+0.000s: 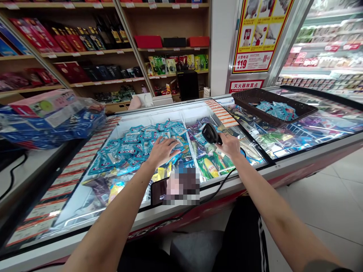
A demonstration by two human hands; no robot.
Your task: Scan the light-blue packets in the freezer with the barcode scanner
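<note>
My right hand (230, 145) is wrapped round the handle of a black barcode scanner (210, 133), whose head points left over the chest freezer (61, 202). From the scanner a black cable (219, 187) runs down across the freezer's front edge. My left hand (163, 152) hovers palm down with its fingers apart, above or just touching a pile of small blue ice-cream packets (132, 138); no packet shows in it. Right of a wire divider lie green and yellow wrapped ices (211, 167). A phone (159, 192), partly blurred out, leans at the front edge below my left hand.
A dark brown basket (241, 99) holding more blue packets sits on the freezer's right side. At the left lies a plastic-wrapped stack of boxes (53, 113). Shelves of goods (172, 22) stand behind, and a lit display fridge (334, 49) is at the far right.
</note>
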